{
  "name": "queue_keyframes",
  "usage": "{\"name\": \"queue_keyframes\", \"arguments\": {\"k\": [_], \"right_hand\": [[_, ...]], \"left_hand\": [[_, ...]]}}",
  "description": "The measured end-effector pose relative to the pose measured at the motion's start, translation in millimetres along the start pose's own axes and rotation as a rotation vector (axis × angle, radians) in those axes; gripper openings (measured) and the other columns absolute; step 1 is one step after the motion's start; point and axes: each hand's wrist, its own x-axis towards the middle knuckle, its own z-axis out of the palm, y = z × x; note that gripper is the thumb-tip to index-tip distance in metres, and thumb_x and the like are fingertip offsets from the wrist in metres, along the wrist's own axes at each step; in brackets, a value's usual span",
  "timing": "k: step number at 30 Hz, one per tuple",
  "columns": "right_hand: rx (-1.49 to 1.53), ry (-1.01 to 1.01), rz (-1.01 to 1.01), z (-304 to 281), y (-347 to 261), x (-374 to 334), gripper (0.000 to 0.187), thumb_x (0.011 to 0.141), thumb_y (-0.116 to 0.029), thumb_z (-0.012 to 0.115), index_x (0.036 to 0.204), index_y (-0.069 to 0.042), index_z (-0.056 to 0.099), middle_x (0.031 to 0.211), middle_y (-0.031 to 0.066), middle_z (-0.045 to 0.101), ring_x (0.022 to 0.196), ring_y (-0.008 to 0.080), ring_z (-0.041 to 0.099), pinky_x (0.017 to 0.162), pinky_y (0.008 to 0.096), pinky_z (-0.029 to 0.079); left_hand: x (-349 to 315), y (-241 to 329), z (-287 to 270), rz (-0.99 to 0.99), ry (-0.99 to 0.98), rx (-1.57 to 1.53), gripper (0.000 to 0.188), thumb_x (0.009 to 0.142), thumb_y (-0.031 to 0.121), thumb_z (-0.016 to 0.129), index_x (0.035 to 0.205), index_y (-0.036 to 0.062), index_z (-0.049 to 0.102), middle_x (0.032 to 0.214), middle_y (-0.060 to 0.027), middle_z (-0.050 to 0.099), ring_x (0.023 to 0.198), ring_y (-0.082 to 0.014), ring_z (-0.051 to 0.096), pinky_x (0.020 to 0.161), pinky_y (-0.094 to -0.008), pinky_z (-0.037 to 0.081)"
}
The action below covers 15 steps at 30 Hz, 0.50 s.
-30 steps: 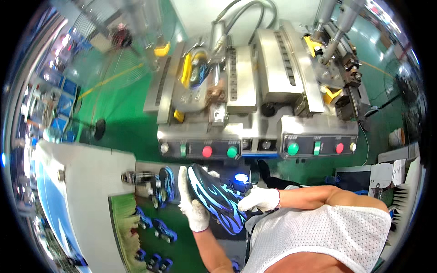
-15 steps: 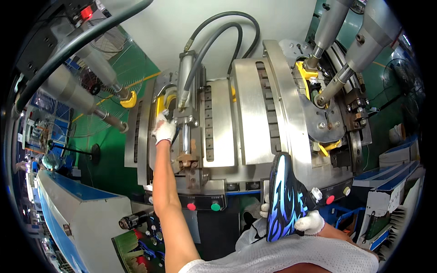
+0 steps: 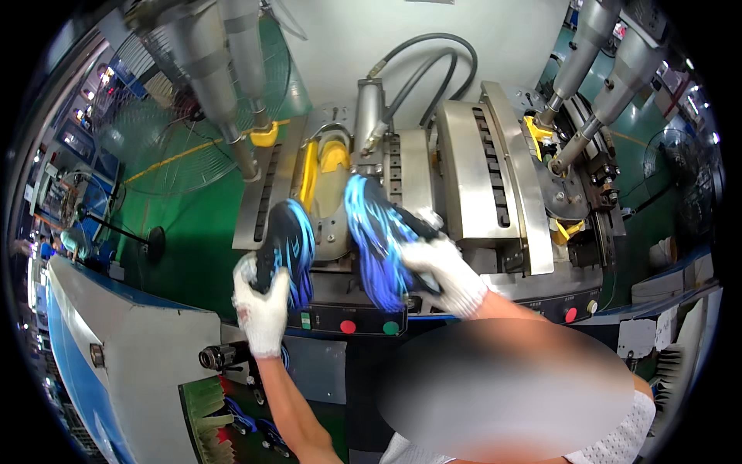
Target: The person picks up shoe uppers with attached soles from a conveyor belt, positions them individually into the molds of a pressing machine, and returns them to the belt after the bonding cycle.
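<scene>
My left hand [image 3: 263, 313], in a white glove, is closed on a black shoe [image 3: 292, 251] with blue-violet flame patterns. The shoe's long side stands up in front of the machine's left station. My right hand [image 3: 450, 274], also gloved, grips a similarly patterned shoe [image 3: 375, 243]; motion smears its edges. This one is held over the front of the metal machine [image 3: 413, 170], apart from the first. Beyond the shoes lies the left station, with a yellow pad [image 3: 334, 155] and a yellow side strip [image 3: 309, 182].
Grey press rods [image 3: 212, 85] slant down at the left, and more rods [image 3: 580, 143] stand at the right. Along the front edge runs a black panel with a red button [image 3: 348, 327] and a green button [image 3: 391, 328]. At lower left, a belt [image 3: 255, 429] carries other shoes.
My left hand has drawn back from the left station and now holds a shoe. My right hand has lifted its shoe from beside my body, forward and left over the machine. The view has shifted.
</scene>
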Motion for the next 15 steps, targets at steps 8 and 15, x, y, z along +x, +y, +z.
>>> {"name": "queue_keyframes", "arguments": {"k": [8,15], "right_hand": [[-1.068,0.615,-0.272,91.5,22.7,368.7,0.042,0.091,-0.023,0.063,0.130,-0.008,0.068,0.134,0.0173,0.068,0.120,0.0289,0.068,0.099,0.0401,0.054],[-1.309,0.549,-0.377,42.4,39.4,433.3,0.048,0.091,-0.022,0.066,0.138,-0.010,0.062,0.128,0.0136,0.068,0.112,0.0248,0.064,0.094,0.0395,0.052]], "left_hand": [[-279.1,-100.8,-49.3,-0.624,-0.009,0.073,0.065,0.073,0.020,0.086,0.128,-0.0020,0.061,0.115,-0.0177,0.070,0.105,-0.0289,0.068,0.096,-0.0424,0.052],[-418.6,-107.7,7.4,-1.053,0.265,0.052,0.062,0.076,0.025,0.086,0.127,-0.0015,0.062,0.112,-0.0168,0.073,0.104,-0.0290,0.071,0.096,-0.0394,0.054]]}}
